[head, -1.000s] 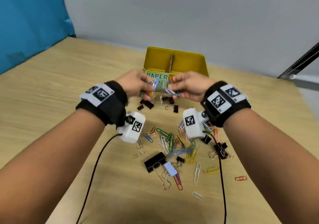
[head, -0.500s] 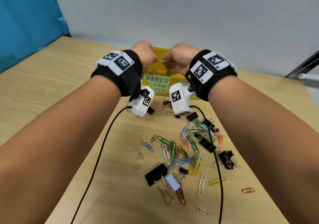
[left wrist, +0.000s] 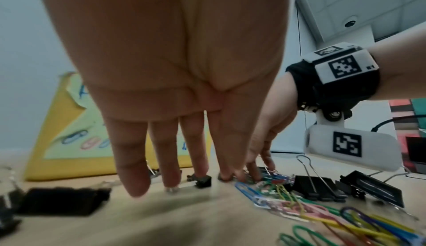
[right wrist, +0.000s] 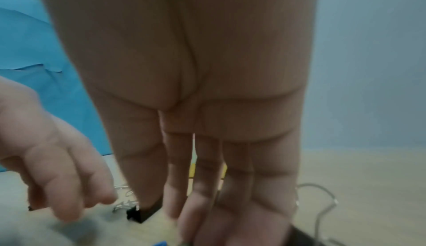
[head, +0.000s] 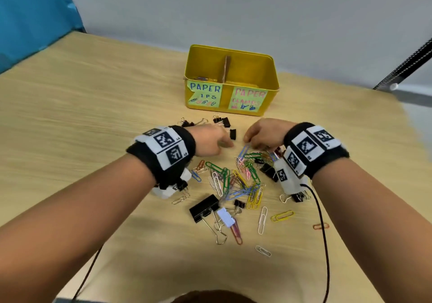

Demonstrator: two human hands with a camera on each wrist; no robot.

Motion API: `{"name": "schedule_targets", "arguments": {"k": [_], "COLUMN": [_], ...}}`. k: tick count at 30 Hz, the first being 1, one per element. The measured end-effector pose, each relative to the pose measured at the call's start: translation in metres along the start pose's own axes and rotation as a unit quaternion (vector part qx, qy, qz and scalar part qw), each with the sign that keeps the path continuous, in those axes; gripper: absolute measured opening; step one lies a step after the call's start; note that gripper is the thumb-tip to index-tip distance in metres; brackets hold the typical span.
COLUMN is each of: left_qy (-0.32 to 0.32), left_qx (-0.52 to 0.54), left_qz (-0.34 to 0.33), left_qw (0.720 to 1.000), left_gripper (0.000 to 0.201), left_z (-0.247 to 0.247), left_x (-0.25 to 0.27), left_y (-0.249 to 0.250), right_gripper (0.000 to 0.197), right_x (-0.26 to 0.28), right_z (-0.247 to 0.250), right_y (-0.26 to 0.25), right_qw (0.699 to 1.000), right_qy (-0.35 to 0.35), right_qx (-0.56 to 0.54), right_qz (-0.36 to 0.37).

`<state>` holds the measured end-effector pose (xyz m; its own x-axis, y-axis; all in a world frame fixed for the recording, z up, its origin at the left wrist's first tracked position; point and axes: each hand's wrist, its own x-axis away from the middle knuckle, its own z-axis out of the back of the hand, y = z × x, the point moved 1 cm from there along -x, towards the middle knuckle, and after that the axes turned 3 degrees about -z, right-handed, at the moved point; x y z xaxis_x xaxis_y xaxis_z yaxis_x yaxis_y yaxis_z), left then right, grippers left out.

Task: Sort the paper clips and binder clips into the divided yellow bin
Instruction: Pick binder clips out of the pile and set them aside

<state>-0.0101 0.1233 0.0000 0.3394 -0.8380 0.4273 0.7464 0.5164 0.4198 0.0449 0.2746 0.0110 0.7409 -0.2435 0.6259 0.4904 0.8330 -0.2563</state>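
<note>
Paper clips [head: 243, 178] lie just under the right hand [head: 266, 134], fingers lowered, grip unclear; left hand [head: 210, 141] spread; better pinch few, avoiding binder clips [head: 232, 134].

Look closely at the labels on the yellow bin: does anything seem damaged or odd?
Yes. The green paper label on the left front of the divided yellow metal bin is torn: a piece is missing at its left edge, so the second word reads only "IPS". The right-hand green label looks whole, though its pink lettering is faint.

Yellow bin's [head: 231, 69] contents mostly hidden — right-hand label [head: 247, 100] too blurred to read.
</note>
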Motion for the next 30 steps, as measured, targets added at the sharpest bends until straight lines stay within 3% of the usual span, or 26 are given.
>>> {"name": "schedule_targets", "arguments": {"k": [2,5,9,12,15,17,20,22,25,30], "left_qy": [-0.006,-0.032,-0.115,-0.1,-0.029,-0.015,-0.096,-0.12,-0.097,-0.096], "left_qx": [-0.03,-0.05,-0.092,-0.103,-0.111,-0.11,-0.133,-0.123,-0.112,-0.161], "left_qz": [-0.031,-0.066,-0.061,-0.034,-0.028,-0.051,-0.082,-0.058,-0.043,-0.019], "left_qw": [0.999,0.996,0.987,0.989,0.993,0.992,0.983,0.983,0.988,0.982], "left_gripper": [0.055,0.066,0.063,0.047,0.038,0.046,0.062,0.062,0.054,0.054], "left_z": [-0.004,-0.01,-0.028,-0.024,-0.013,-0.014,-0.024,-0.026,-0.023,-0.023], "left_x": [-0.004,-0.012,-0.014,-0.008,-0.011,-0.015,-0.02,-0.019,-0.015,-0.017], "left_y": [0.011,0.022,0.028,0.033,0.042,0.049,0.055,0.05,0.045,0.046], "right_gripper": [0.038,0.031,0.032,0.038,0.032,0.032,0.044,0.049,0.042,0.046], "right_x": [0.0,0.006,0.019,0.025,0.028,0.03,0.032,0.034,0.035,0.039], "right_z": [0.001,0.006,0.003,-0.001,0.001,-0.001,-0.008,-0.008,-0.008,-0.017], "right_y": [0.005,0.014,0.027,0.038,0.05,0.052,0.054,0.059,0.066,0.054], "right_qw": [0.998,0.99,0.995,0.994,0.974,0.981,0.99,0.987,0.981,0.992], "right_qy": [0.067,0.141,0.088,0.102,0.203,0.172,0.102,0.127,0.158,0.098], "right_qx": [0.002,-0.008,0.048,-0.026,-0.087,-0.038,0.004,0.002,-0.02,0.003], "right_qz": [0.015,0.022,-0.013,-0.009,-0.039,-0.077,-0.093,-0.102,-0.107,-0.085]}}
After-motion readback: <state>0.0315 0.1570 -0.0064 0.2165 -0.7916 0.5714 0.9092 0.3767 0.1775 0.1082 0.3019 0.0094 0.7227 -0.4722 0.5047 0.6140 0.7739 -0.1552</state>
